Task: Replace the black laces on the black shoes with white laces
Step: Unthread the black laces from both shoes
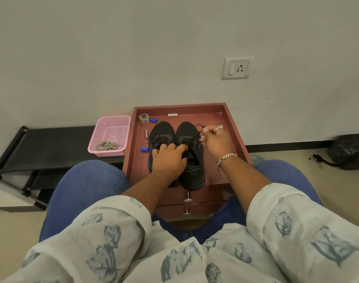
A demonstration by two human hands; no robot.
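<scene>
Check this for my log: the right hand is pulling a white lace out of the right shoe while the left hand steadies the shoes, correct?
Not quite. In the head view the right hand pulls a black lace, not white, from the right shoe; the left hand does steady the shoes.

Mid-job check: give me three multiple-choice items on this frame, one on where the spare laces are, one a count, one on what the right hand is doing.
1. Where do the pale coiled laces lie?
A. in the pink plastic basket
B. on the floor
C. inside a shoe

2. How many blue caps lie on the red-brown wooden tray?
A. none
B. two
C. five

3. What is the right hand doing?
A. resting flat
B. holding the basket
C. pinching a black lace

Answers: 1 A, the coil sits in the basket; 2 B, one near the tray's far edge, one beside the left shoe; 3 C, the lace runs from its fingertips down to the right black shoe.
</scene>
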